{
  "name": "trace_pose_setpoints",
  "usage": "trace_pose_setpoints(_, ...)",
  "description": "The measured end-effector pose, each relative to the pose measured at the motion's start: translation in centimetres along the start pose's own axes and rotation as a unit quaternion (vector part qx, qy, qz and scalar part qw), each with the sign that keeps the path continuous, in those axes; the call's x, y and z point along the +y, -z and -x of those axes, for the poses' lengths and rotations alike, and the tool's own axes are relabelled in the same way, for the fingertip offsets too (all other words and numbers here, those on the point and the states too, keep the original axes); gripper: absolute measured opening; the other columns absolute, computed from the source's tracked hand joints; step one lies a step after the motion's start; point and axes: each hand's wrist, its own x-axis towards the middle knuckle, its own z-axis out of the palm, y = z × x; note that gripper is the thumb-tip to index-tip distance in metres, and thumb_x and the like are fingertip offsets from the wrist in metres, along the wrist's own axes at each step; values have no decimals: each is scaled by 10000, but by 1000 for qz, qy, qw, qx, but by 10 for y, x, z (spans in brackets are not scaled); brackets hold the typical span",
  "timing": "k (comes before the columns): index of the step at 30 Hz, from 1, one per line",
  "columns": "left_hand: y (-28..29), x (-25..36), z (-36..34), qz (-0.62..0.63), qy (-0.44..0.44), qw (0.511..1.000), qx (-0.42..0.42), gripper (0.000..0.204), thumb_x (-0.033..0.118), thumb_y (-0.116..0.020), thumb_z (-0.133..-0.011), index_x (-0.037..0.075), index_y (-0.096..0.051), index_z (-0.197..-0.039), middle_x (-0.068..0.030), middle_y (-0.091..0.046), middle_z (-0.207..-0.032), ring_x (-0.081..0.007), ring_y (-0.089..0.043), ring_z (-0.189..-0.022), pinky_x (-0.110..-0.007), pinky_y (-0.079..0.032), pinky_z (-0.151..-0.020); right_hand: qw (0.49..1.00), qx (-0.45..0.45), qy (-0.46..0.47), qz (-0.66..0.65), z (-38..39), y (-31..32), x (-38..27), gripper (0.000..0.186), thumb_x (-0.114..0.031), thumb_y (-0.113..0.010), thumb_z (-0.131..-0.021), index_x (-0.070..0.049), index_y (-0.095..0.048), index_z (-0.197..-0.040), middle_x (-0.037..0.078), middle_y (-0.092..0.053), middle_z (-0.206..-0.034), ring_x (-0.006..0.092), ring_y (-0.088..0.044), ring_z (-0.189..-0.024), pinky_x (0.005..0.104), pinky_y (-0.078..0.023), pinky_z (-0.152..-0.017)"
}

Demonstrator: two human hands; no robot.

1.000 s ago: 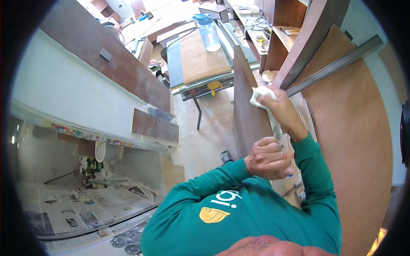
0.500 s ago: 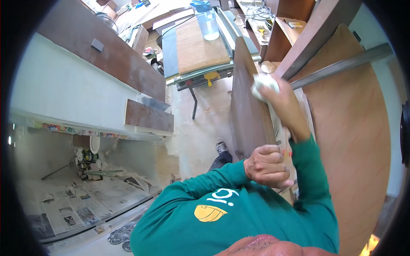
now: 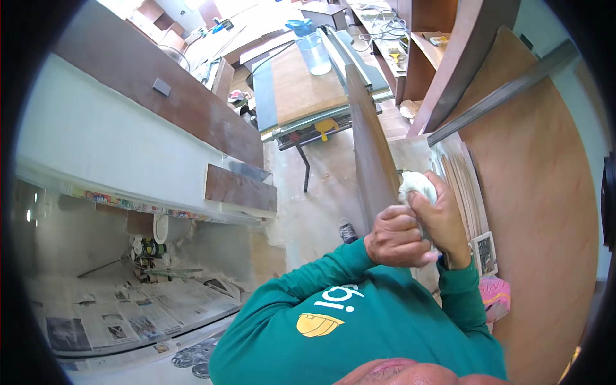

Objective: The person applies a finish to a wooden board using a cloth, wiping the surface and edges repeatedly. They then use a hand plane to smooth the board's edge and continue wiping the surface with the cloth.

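A long brown wooden panel (image 3: 369,160) stands on edge in front of me, its top edge running away toward the table. My right hand (image 3: 438,215) grips a crumpled white cloth (image 3: 416,183) beside the panel's near part, with the thumb pressed over it. Just left and below it my left hand (image 3: 398,237) is closed in a fist at the panel's near end; what it holds is hidden. The two hands are very close together, in front of my green sweatshirt.
Beyond stands a saw table (image 3: 269,115) with a board and a blue-lidded pitcher (image 3: 316,54). Shelving (image 3: 431,45) with cables is at back right; leaning boards (image 3: 526,212) and a metal bar (image 3: 500,90) are right, a white-brown partition (image 3: 109,122) and newspapers (image 3: 115,308) left.
My right hand with the cloth has come back down along the panel, toward me and beside my left hand. The left fist has barely moved.
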Motion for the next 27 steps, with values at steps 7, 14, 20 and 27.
trace_pose_setpoints(7,2,-1,19,-24,69,996,46,760,586,-712,-976,48,-524,-1478,-142,-609,-1377,-320,-582,-1282,-495,-421,-1119,993,92,-31,61,13,15,83,236,-161,-726,-946,9,-686,-1104,92,-712,-938,183,-667,-856,343,-548,-783)
trace_pose_setpoints(14,20,0,9,52,359,930,62,1228,924,-230,-884,-11,-146,-1675,-185,-179,-1723,-318,-186,-1604,-471,-150,-1299,979,157,-90,-92,44,62,118,277,-187,-729,-987,-12,-658,-1188,46,-723,-979,85,-664,-806,265,-552,-696)
trace_pose_setpoints(20,17,2,-1,133,435,890,35,1306,990,-127,-851,26,49,-1714,-138,33,-1810,-288,-36,-1664,-443,-80,-1333,985,124,-85,-83,49,55,127,264,-214,-727,-993,-19,-661,-1158,35,-708,-966,82,-638,-826,263,-529,-723)
trace_pose_setpoints(27,20,5,16,175,424,888,14,1268,965,-187,-874,64,137,-1706,-86,108,-1815,-274,6,-1668,-451,-79,-1340,990,92,-75,-73,51,38,144,323,-272,-747,-981,-10,-669,-1154,44,-709,-973,99,-640,-846,277,-529,-755)
